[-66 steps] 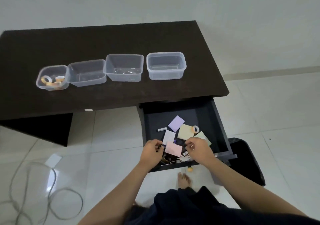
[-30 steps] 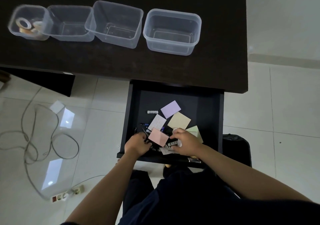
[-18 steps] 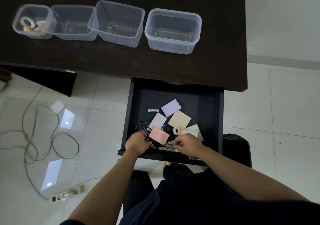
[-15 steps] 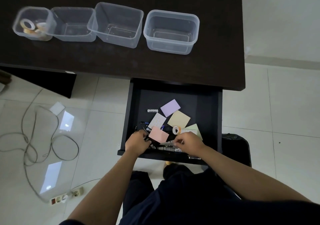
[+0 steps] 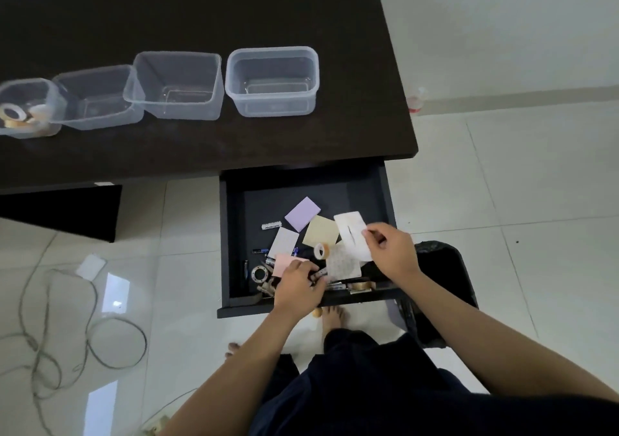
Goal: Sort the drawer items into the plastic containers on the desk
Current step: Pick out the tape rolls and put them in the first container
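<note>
Your right hand [image 5: 388,251] pinches a white slip of paper [image 5: 351,234] by its edge and holds it lifted over the right side of the open drawer [image 5: 234,234]. Your left hand [image 5: 298,285] reaches into the front of the drawer with its fingers curled down among small items near a pink sticky note [image 5: 284,263]; whether it grips anything you cannot tell from this view. Inside the drawer lie a purple sticky note [image 5: 302,213], a yellow sticky note [image 5: 322,231], a white note [image 5: 284,243], a small tape roll [image 5: 321,250] standing on edge, a patterned paper [image 5: 343,263] and a dark ring-shaped roll [image 5: 260,273] near the front left. On the desk [image 5: 201,147] four clear plastic containers sit in a row: the rightmost container [image 5: 273,80] stands slightly apart, and the leftmost container [image 5: 30,107] holds tape rolls [image 5: 13,114].
</note>
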